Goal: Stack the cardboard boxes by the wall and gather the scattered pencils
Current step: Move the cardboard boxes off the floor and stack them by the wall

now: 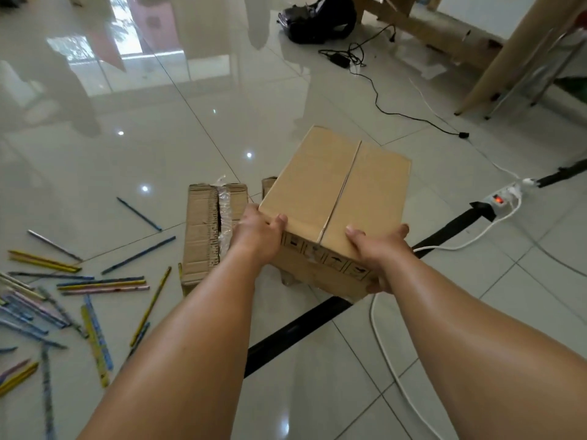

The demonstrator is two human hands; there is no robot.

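A closed brown cardboard box [336,192] is held above the tiled floor between both hands. My left hand [259,233] grips its near left corner, thumb on the top flap. My right hand [378,249] grips the near right corner, thumb on top and fingers round the side. A second, flatter box [203,236] with torn tape lies on the floor just left of it. The edge of a third box [268,185] shows behind the held one. Several coloured pencils [95,284] lie scattered over the floor at the left.
A black tape line [317,315] crosses the floor under the box. A white power strip [505,198] and its white cable [390,360] lie at the right. A black bag [317,17], black cables [374,93] and table legs [495,65] are at the back right.
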